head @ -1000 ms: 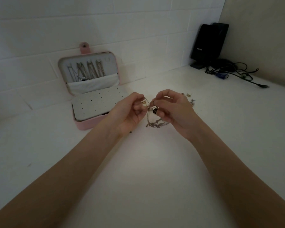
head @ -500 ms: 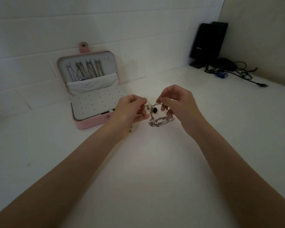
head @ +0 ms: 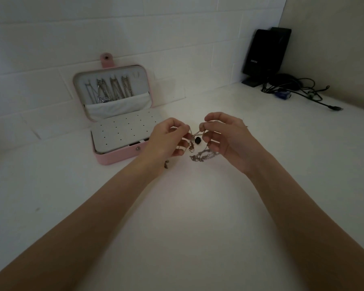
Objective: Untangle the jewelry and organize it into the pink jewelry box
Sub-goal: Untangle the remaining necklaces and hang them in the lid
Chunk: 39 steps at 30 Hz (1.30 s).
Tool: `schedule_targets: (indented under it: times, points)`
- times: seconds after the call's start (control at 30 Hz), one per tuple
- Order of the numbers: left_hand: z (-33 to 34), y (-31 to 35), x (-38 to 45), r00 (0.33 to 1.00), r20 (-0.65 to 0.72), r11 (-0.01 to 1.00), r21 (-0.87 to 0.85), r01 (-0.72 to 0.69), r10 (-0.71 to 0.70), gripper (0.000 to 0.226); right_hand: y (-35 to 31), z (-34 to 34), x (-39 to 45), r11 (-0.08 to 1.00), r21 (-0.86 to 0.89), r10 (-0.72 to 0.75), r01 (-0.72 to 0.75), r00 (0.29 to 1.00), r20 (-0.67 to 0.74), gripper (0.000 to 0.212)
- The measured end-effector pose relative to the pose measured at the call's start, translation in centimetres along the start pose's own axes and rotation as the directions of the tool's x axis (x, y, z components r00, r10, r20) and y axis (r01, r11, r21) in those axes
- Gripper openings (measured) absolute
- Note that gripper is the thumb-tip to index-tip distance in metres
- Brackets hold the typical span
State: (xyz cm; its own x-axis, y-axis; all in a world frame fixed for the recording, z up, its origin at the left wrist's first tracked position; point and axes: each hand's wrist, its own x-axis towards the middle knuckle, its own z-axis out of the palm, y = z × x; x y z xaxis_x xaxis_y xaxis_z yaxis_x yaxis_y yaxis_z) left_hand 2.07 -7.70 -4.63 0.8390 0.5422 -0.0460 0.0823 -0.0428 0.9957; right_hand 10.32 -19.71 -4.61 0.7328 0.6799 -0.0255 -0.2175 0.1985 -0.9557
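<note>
A tangle of thin chains (head: 203, 156) hangs between my two hands above the white table, with a small black bead (head: 197, 140) dangling in the middle. My left hand (head: 166, 139) pinches one strand of the tangle. My right hand (head: 225, 135) pinches another strand close by, and the lower loops touch the table. The pink jewelry box (head: 118, 157) stands open at the left against the wall. Several chains (head: 109, 90) hang in its lid above a white pocket. Its perforated white panel (head: 122, 133) lies flat with nothing on it.
A black speaker (head: 265, 53) stands in the far right corner with a bundle of dark cables (head: 298, 91) beside it. A small metal piece (head: 166, 164) shows under my left wrist. The white tiled wall runs behind the box.
My hands have drawn slightly apart, and the strand between them is pulled tighter. The hanging loops have sunk towards the table.
</note>
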Motion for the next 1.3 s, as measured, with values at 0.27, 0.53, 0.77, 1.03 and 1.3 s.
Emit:
schedule_targets:
  times: [0.27,0.53,0.77,1.03,1.3]
  points:
    - [-0.24,0.25,-0.09,0.986,0.140,0.994,0.058,0.089,-0.096,0.012,-0.08,-0.20,0.08,0.999,-0.034,-0.008,0.009,1.000,0.029,0.018]
    - [-0.32,0.40,0.05,0.912,0.331,0.948,-0.121,0.295,-0.242,0.011,-0.15,-0.47,0.13,1.000,-0.012,-0.026,0.027,0.999,0.019,0.017]
    - [-0.58,-0.21,0.60,0.997,0.066,0.999,0.002,0.040,-0.040,0.015,0.21,-0.80,0.45,0.994,-0.105,-0.008,0.003,0.999,-0.050,0.019]
    - [-0.24,-0.02,0.35,0.999,-0.009,0.996,0.081,-0.037,0.038,0.017,-0.05,-0.84,0.40,0.991,0.131,0.006,-0.013,0.999,0.054,0.015]
    - [-0.46,0.14,0.15,0.992,0.112,0.998,-0.011,0.067,-0.066,0.014,0.08,-0.66,0.28,0.981,0.193,-0.001,-0.008,0.999,0.049,0.017]
